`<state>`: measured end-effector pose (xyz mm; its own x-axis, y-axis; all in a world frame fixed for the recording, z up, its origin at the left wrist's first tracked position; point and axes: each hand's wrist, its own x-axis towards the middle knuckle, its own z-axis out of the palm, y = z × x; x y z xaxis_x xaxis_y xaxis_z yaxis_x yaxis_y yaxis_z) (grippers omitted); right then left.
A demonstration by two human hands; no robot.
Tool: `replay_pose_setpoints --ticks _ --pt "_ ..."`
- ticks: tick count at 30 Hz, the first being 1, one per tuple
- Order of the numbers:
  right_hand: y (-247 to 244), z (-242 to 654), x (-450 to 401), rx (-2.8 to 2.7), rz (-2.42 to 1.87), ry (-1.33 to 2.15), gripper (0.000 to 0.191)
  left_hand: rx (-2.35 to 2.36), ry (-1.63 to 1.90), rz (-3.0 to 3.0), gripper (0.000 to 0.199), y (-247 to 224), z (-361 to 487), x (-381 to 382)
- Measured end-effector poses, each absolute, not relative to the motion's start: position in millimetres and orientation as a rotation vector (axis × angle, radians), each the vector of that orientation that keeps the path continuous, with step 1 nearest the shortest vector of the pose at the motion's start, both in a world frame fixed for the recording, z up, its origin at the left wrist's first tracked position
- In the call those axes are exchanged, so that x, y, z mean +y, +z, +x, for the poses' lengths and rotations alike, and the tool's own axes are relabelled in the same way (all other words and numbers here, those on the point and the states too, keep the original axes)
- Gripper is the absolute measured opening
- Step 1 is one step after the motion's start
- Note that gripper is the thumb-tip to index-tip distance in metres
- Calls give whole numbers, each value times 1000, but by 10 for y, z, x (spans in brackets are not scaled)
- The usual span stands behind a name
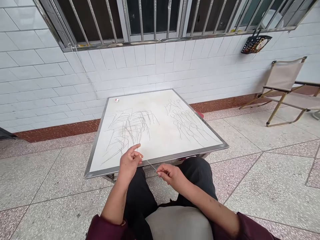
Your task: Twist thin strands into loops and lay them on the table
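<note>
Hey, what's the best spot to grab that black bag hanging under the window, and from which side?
I'd grip the black bag by its handles, at the top, coming from the room side: it hangs with the handles up, and the tiled wall is behind it.

You wear deep maroon sleeves, the left sleeve [103, 230] and right sleeve [252, 228] both ending near the elbows, above bare forearms and a bare left hand [128, 163] and right hand [172, 177]. A plain light-gray garment [180, 221] covers your middle, over dark, near-black trousers [200, 173] with softly creased legs.
</note>
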<state>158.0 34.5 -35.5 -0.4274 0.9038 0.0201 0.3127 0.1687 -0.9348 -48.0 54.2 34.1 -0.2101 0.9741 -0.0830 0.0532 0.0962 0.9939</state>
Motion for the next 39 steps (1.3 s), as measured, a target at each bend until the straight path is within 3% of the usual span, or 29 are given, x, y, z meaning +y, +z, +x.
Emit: replay_pose_setpoints --ticks 11,18,21,28,31,34,39 --pt "-258 1706 236 -1944 -1128 1311 10 1544 1308 1048 53 354 -577 500" --pt "-124 1718 206 -1550 -984 1921 28 1523 1290 1045 54 396 -580 517" --pt "-118 1705 190 -1437 -984 1998 32 1516 1273 1052 53 419 -582 509" --pt "-297 1755 182 -1596 -1093 1826 23 1508 1228 1099 52 435 -537 486" --pt "-269 1849 292 -1962 -1056 1491 19 1493 1169 1132 55 447 -513 482" --pt "-156 1825 431 -1990 -1137 1182 19 1465 1107 1166 59 468 -444 476" --pt "-36 1530 559 -1811 -1159 1241 15 1421 1045 1207 63 507 -285 479"
